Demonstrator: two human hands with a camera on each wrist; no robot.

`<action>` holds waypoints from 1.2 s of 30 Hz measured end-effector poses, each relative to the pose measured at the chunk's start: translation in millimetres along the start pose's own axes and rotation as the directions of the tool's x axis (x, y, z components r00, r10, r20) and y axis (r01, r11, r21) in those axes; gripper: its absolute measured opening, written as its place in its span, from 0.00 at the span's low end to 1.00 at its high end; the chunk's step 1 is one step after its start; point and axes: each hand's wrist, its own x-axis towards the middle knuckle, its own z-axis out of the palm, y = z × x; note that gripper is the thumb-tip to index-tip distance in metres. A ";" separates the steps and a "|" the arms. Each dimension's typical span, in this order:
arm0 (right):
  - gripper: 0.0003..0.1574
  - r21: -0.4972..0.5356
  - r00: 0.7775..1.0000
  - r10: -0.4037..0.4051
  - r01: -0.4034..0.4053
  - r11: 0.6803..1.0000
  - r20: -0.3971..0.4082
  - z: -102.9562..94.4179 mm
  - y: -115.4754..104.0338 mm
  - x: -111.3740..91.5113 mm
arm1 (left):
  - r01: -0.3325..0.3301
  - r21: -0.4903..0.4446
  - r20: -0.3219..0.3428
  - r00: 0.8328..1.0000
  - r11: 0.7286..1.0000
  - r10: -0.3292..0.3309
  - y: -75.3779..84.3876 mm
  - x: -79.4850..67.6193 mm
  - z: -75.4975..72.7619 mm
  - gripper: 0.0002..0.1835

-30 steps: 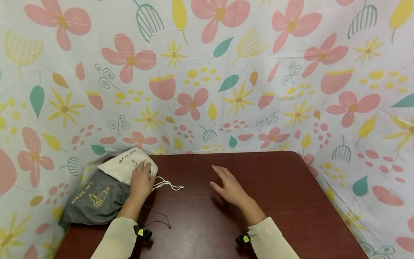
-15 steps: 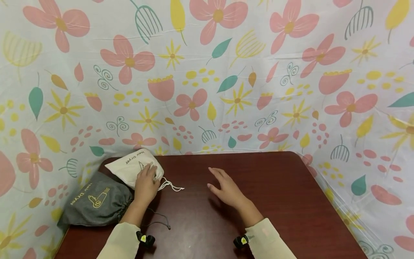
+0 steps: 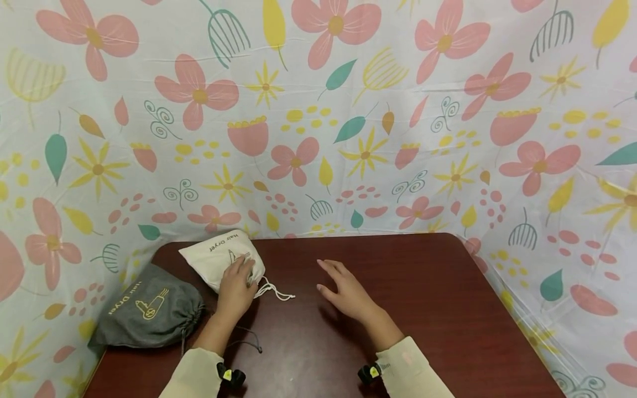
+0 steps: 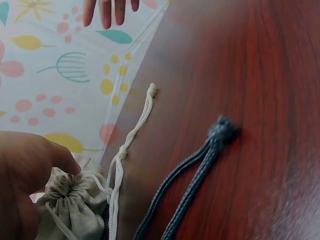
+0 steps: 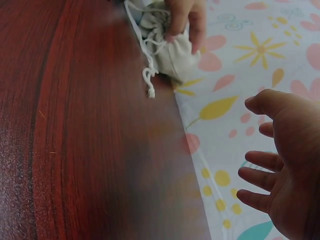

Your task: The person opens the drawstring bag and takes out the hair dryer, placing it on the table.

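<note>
My left hand (image 3: pixel 236 290) grips a cream drawstring bag (image 3: pixel 211 260) near its gathered mouth, fingers over the top and thumb at the near side. "Hair Dryer" and a dryer drawing are printed on the bag. In the left wrist view the thumb lies against the puckered cloth (image 4: pixel 75 210), with the white cord (image 4: pixel 131 135) trailing beside it. Fingers of that hand also show over the bag (image 5: pixel 175 57) in the right wrist view. My right hand (image 3: pixel 348 290) hovers over the table, fingers spread and thumb apart, holding nothing.
A grey drawstring bag (image 3: pixel 124 315) with the same print in gold lies at the table's left edge. Its dark knotted cord (image 4: pixel 222 131) runs rightward under the left forearm. The brown wooden table (image 3: pixel 423 276) meets a floral cloth backdrop (image 3: pixel 318 138) at the back and sides.
The left hand has moved right, drawing the cream bag with it, away from the grey bag it had overlapped. The right hand has shifted only slightly left.
</note>
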 end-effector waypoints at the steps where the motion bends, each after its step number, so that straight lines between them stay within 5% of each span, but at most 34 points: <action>1: 0.41 0.000 1.000 -0.001 0.001 1.000 0.000 0.3 -0.3 0.0 | -0.006 0.000 0.001 1.000 1.000 0.006 1.5 -0.4 0.7 0.30; 36: 0.41 0.019 0.997 -0.068 0.067 0.998 0.035 25.4 -12.4 -8.3 | -0.151 -0.024 0.007 0.988 0.988 0.151 41.3 -22.6 28.4 0.30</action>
